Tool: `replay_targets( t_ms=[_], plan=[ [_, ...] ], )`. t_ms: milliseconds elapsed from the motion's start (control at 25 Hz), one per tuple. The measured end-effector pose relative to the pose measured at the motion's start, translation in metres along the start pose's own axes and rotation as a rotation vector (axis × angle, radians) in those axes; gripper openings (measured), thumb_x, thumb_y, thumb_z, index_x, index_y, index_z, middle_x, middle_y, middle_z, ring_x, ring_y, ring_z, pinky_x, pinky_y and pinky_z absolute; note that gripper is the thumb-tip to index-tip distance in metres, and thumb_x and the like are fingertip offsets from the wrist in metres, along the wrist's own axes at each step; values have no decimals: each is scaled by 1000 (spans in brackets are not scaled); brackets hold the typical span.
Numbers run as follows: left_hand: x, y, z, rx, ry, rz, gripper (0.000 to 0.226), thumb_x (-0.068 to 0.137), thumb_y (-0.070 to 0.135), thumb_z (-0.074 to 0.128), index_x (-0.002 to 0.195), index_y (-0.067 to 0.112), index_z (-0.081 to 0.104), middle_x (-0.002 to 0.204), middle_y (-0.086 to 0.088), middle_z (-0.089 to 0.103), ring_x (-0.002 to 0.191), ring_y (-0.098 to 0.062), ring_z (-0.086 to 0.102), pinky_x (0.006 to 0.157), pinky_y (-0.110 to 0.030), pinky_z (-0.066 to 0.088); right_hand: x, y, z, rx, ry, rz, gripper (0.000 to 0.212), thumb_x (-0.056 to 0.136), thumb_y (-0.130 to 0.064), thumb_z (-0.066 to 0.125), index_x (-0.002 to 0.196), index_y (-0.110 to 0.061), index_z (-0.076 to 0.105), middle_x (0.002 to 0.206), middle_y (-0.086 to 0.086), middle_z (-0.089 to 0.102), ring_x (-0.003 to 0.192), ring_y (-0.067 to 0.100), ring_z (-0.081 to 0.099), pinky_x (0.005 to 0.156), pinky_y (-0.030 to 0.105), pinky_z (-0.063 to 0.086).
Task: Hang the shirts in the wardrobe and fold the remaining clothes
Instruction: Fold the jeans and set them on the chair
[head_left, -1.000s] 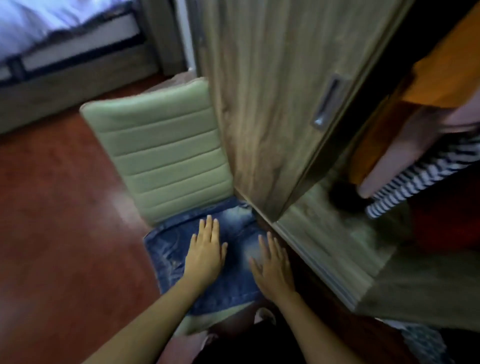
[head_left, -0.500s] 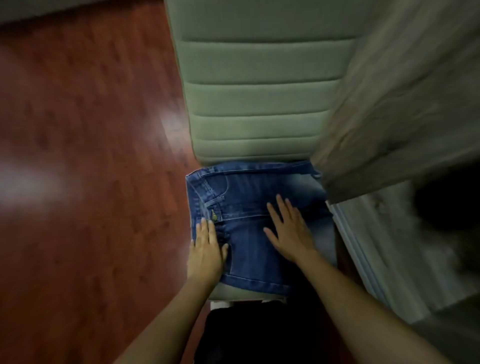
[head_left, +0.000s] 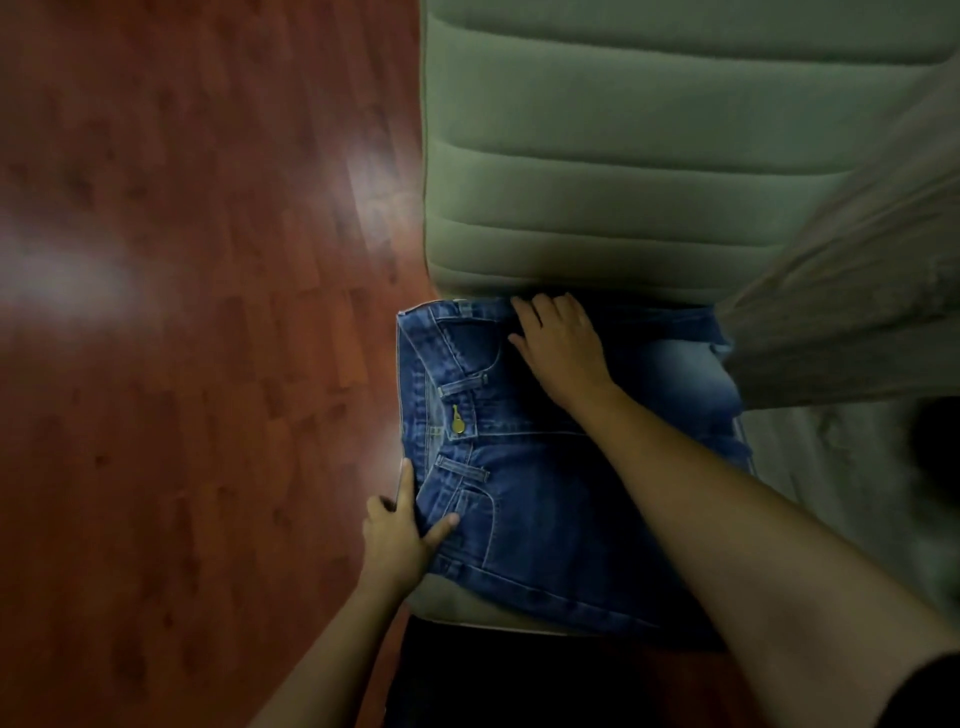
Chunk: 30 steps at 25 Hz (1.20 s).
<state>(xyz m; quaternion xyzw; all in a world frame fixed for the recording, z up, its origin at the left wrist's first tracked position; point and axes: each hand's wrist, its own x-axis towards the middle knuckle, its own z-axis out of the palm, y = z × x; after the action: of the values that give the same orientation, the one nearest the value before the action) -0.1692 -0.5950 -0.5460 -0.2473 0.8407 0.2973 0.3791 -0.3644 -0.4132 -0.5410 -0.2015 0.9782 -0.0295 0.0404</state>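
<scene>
Folded jeans (head_left: 545, 519) on green chair (head_left: 623, 182), left hand (head_left: 400, 535) pinching their side edge, right hand (head_left: 563, 353) seemingly gripping far edge

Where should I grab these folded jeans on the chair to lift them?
Grip the jeans under two edges: the left waistband side, where the left hand pinches, and the far edge by the chair back, under the right hand. Stacked layers need support.

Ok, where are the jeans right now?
Head view, lower centre: folded jeans lie on the green chair seat below its backrest, wood floor to the left, wardrobe door to the right.
</scene>
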Motion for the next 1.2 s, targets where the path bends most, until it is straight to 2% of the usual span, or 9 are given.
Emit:
replay_targets(
  t_ms=[160,360,480,640,840,920,1000,1120,1200],
  plan=[
    [-8,7,8,58,157,-16,92,85,55,57,151,29,-1,119,-16,31,96,-29,34,94,-39,35,-3,-2,-2,146,99,75,32,91,-30,47,107,-7,63,90,18,63,78,38,59,61,39,46],
    [-28,12,-1,-137,138,-74,80,83,32,70,143,7,23,128,-23,51,112,-40,53,93,-41,44,-32,11,-44,146,103,-3,42,89,-44,41,92,-6,61,74,15,64,56,34,61,39,29,40],
    [-65,32,-26,-163,111,9,54,83,25,71,120,2,39,122,-19,59,106,-36,60,84,-37,48,-54,25,-107,176,-26,28,47,90,-52,45,107,-10,59,84,21,68,73,39,66,54,38,47],
    [-130,99,-69,-219,67,236,43,82,18,71,112,9,42,109,-13,63,79,-22,59,66,-29,48,-83,67,-220,194,-52,242,45,92,-52,42,114,-15,53,102,23,66,96,41,62,70,42,47],
    [-220,223,-128,-397,34,582,42,71,6,74,100,25,50,90,6,65,73,-2,59,52,-7,44,-134,128,-364,263,179,493,39,91,-54,43,102,-18,52,94,21,67,89,41,62,67,40,45],
    [-257,273,-156,-414,11,699,46,60,17,78,94,31,51,92,7,66,79,-14,65,63,-16,52,-159,141,-430,283,309,542,40,89,-56,45,105,-21,54,92,19,68,88,40,63,70,40,50],
    [-300,321,-184,-419,-19,834,53,52,23,80,98,29,52,101,-3,68,87,-23,68,71,-38,59,-185,150,-495,321,438,568,38,85,-57,51,108,-26,56,95,15,70,89,36,65,74,40,52],
    [-365,384,-228,-467,-68,1027,68,64,-7,77,119,18,46,113,-11,62,96,-28,65,76,-42,58,-221,160,-581,335,635,561,37,82,-49,64,109,-24,61,98,9,72,91,29,66,76,33,51],
    [-405,419,-261,-509,-5,1130,74,61,-8,76,125,12,46,114,-13,61,96,-29,64,79,-41,57,-242,164,-634,268,803,597,35,82,-50,62,106,-24,65,97,8,72,91,29,66,74,34,50]
  ],
)
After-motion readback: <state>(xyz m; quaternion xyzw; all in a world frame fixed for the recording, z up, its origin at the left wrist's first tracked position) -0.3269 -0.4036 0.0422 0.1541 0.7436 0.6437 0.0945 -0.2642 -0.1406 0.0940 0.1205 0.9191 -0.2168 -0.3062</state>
